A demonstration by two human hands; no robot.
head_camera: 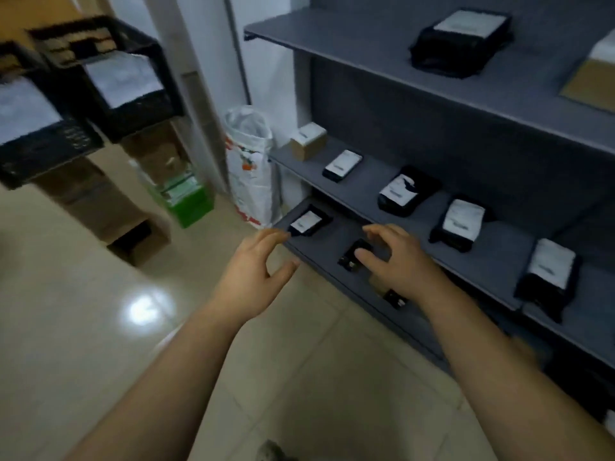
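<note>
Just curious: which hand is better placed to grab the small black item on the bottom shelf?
Right hand: its fingers curve over the black item. The left hand hangs by the shelf edge, nearer the pouch.

Both forearms [186, 371] are reaching from the bottom edge toward centre frame. The left hand [256, 271] is hovering with loosely curved fingers, and the right hand [396, 261] is spreading bent fingers, palm down.

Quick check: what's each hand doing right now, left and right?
Left hand: open, fingers relaxed, holding nothing, near a labelled black packet.
Right hand: open, fingers arched over a small black item; contact cannot be told.
</note>
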